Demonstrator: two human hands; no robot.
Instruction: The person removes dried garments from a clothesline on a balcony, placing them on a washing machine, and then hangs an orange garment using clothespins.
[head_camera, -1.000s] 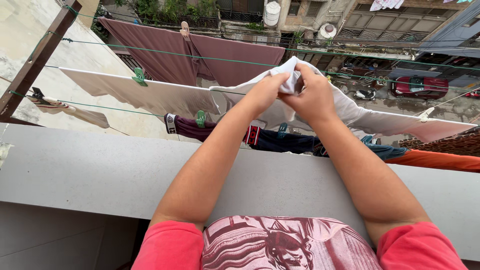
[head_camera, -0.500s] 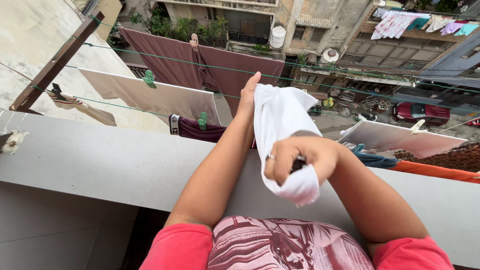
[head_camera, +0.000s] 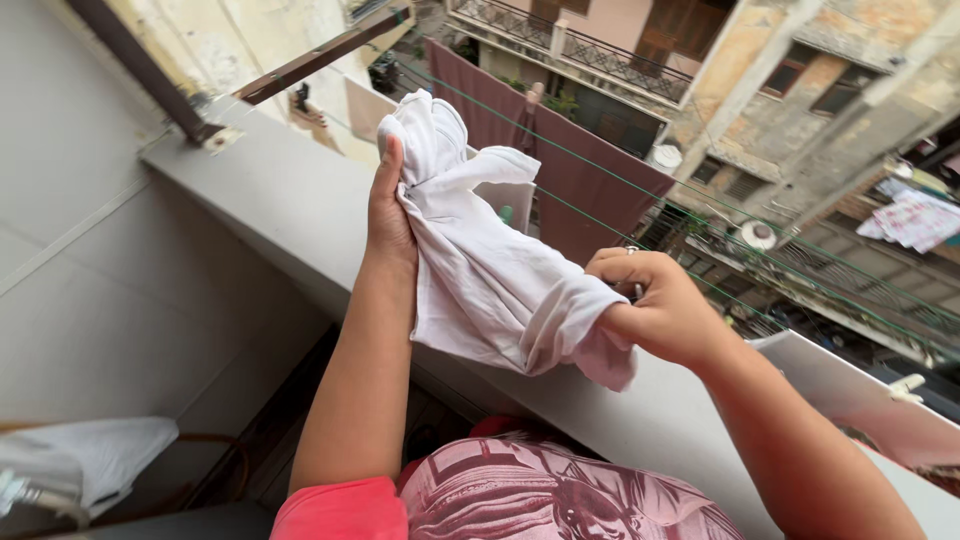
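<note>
Head view: the left hand (head_camera: 388, 215) is raised at about 11 o'clock from the middle of the frame, its palm and fingers pressed flat against the upper end of a crumpled white cotton cloth (head_camera: 480, 270), with the thumb side hidden behind the fabric. The right hand (head_camera: 655, 310), at about 3 o'clock from the middle, is clenched tight on the lower end of the same cloth, a ring showing on one finger. The cloth hangs bunched between the two hands, above a grey concrete parapet ledge (head_camera: 270, 200) that runs from 10 o'clock down to 4 o'clock.

Beyond the ledge, thin green washing lines (head_camera: 640, 190) stretch across toward 3 o'clock. A large maroon sheet (head_camera: 580, 180) hangs on them at about 1 o'clock. A pale sheet (head_camera: 860, 400) held by a white clothes peg (head_camera: 905, 385) lies at 4 o'clock, near the right forearm. A brown wooden bracket beam (head_camera: 320, 55) juts out at 11 o'clock. At 8 o'clock, down inside the wall, lies a white bundle (head_camera: 90, 460). The person wears a red-sleeved printed shirt (head_camera: 540, 495) at 6 o'clock.
</note>
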